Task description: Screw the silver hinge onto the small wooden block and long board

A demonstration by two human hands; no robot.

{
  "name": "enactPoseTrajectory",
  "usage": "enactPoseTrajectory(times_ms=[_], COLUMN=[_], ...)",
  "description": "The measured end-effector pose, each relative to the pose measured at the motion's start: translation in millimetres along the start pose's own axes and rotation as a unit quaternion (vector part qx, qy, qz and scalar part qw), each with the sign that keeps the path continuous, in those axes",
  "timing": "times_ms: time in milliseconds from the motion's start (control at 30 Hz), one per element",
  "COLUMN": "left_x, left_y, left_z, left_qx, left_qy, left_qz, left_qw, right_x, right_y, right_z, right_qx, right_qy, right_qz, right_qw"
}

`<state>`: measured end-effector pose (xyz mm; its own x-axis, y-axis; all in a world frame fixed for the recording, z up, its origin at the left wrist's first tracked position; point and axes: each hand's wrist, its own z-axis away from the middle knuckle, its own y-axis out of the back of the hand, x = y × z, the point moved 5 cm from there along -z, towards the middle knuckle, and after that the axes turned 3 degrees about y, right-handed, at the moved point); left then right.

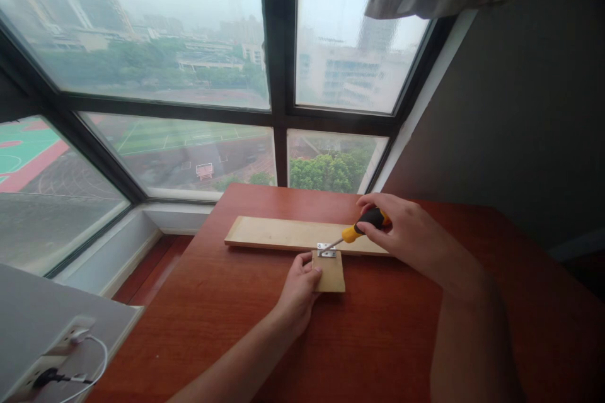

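My right hand (401, 227) is closed round the black and yellow handle of a screwdriver (350, 234). The screwdriver slants down to the left, and its tip meets a small silver hinge (326, 250). One leaf of that hinge lies on a small square wooden board (333, 277); the other leaf reaches toward a long pale wooden plank (274, 233) behind it. With thumb on top and fingers at the left edge, my left hand (302, 280) grips the small board. Whether a screw sits under the tip is too small to tell.
Everything rests on a reddish-brown table (227, 327). Large windows (165, 75) with dark frames stand beyond its far edge, and a dark wall (520, 107) is at the right. At lower left, a wall socket (61, 352) has plugs and a white cable.
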<state>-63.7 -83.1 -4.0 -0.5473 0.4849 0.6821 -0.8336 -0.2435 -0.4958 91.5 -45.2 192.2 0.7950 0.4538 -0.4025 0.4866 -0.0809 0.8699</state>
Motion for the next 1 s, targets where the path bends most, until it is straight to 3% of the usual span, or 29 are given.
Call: enactPoseTrajectory(times_ms=[267, 600, 1000], left_x=[-1.3, -3.5, -4.6], left_y=[1.0, 3.5, 1.2], left_z=[-1.6, -1.1, -2.7], left_qx=[0.003, 0.017, -0.017], left_qy=[-0.002, -0.005, -0.015], left_qz=[-0.004, -0.005, -0.009], left_qw=[1.000, 1.000, 1.000], right_x=[-22.2, -15.8, -28.8], right_y=[-2.1, -4.9, -9.6], right_z=[8.1, 5.4, 3.1], right_qx=[-0.002, -0.015, 0.015], right_qy=[0.113, 0.036, 0.057], right_qz=[-0.047, 0.000, -0.021], right_qw=[0.992, 0.999, 0.998])
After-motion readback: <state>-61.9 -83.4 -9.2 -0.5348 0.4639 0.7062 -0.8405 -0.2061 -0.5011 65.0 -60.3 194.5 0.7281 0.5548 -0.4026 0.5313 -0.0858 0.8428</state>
